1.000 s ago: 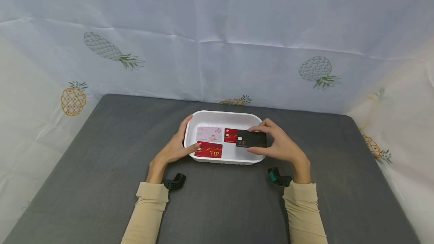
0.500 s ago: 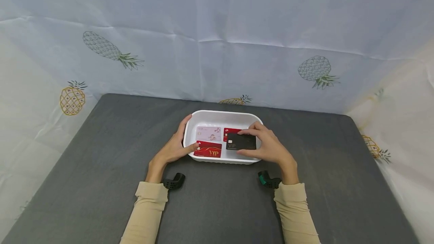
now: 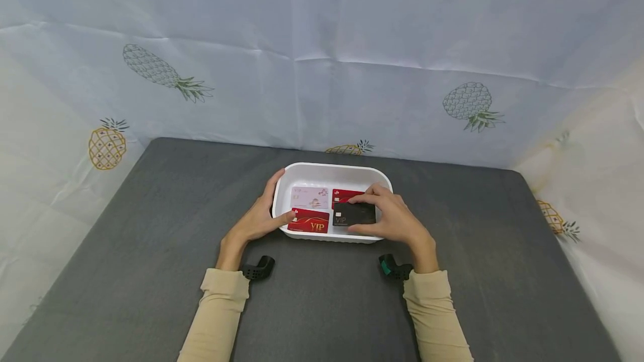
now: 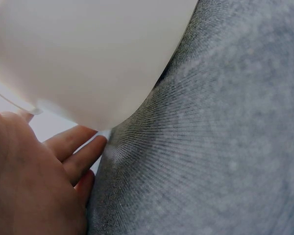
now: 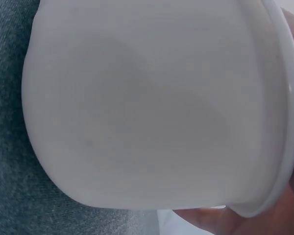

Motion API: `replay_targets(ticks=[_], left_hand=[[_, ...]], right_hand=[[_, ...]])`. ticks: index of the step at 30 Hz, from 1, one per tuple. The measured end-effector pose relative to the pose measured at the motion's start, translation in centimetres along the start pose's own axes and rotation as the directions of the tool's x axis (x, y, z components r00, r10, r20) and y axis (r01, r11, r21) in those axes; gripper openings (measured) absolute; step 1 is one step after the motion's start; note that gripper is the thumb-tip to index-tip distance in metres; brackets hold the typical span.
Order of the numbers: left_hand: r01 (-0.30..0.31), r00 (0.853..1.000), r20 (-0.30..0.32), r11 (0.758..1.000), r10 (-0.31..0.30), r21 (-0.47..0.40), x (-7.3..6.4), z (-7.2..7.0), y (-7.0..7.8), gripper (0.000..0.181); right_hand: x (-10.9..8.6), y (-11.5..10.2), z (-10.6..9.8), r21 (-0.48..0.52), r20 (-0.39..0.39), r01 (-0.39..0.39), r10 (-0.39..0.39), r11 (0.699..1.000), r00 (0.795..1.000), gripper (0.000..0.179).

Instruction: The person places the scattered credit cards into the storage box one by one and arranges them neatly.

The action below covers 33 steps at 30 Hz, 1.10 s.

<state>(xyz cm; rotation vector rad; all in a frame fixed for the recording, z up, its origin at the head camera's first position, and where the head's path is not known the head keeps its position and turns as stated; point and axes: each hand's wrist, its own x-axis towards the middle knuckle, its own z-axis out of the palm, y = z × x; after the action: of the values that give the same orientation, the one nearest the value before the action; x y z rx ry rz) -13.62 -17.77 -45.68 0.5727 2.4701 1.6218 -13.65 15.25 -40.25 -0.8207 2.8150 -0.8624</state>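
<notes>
In the head view a white plastic tray point(image 3: 333, 166) sits on the grey table. My left hand point(image 3: 257, 220) grips its left end, thumb over the rim and fingers along the outer wall; the left wrist view shows those fingers point(image 4: 83, 156) beside the white wall. Inside the tray my right hand point(image 3: 399, 220) pinches a black VIP card point(image 3: 352, 214) between thumb and fingertips. The black card lies over the lower part of a red card point(image 3: 346, 195). To the left are a pink card point(image 3: 309, 198) and a red VIP card point(image 3: 309, 221). The tray wall point(image 5: 147, 107) hides the black card in the right wrist view.
A grey cloth-covered table point(image 3: 322, 306) spreads around the tray. Behind it hangs a pale curtain point(image 3: 322, 105) printed with pineapples. Black wrist mounts point(image 3: 259, 268) stick out inward from both wrists.
My right hand has carried the black card left and slightly toward me, lower into the tray, revealing more of the tray's right side. My left hand has stayed on the tray's left end.
</notes>
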Motion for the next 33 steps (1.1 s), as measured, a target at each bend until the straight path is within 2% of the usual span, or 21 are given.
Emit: replay_targets(ticks=[10,19,33], left_hand=[[0.005,1.0,0.006,1.0,-0.005,-0.004,0.0,0.0,0.1,0.109],[0.002,1.0,0.002,1.0,-0.002,-0.003,0.0,-0.1,0.0,0.109],[0.016,1.0,0.006,1.0,-0.016,-0.011,0.0,0.0,0.4,0.107]], right_hand=[[0.2,-0.2,0.2,-0.099,0.019,-0.038,0.04,0.994,0.999,0.057],[0.4,-0.6,0.3,-0.142,0.04,-0.081,0.087,0.987,0.995,0.059],[0.9,-1.0,0.5,-0.241,0.077,-0.14,0.163,0.96,0.984,0.056]])
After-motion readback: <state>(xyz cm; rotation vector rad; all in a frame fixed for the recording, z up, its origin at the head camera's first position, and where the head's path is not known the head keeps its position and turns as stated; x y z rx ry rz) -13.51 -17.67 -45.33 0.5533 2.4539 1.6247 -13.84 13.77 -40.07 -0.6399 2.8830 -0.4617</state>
